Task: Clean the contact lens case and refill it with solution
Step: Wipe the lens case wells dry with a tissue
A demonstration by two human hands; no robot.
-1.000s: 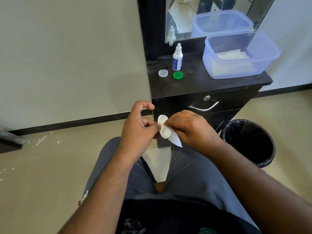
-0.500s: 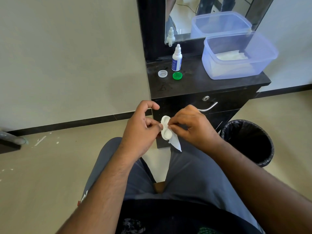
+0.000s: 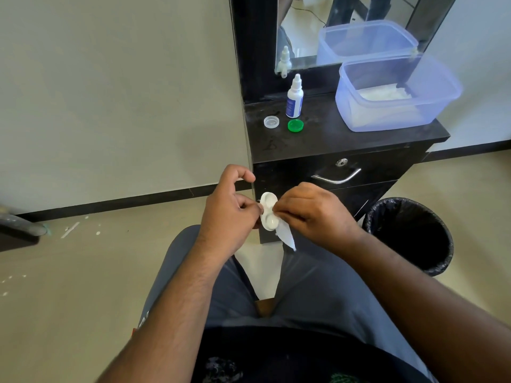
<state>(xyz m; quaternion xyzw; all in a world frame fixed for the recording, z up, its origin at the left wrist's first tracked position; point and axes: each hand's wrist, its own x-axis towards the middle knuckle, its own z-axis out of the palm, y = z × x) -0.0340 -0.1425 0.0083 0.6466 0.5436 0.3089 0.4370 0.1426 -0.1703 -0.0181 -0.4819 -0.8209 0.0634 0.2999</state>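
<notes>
Currently: your left hand is pinching the lens case (both wells uncapped); your right hand is pinching a tissue against its edge.

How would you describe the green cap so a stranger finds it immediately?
Look at the dark cabinet top under the mirror. In front of the small white bottle lie two round caps; the green cap is the right one, beside the clear cap.
</notes>
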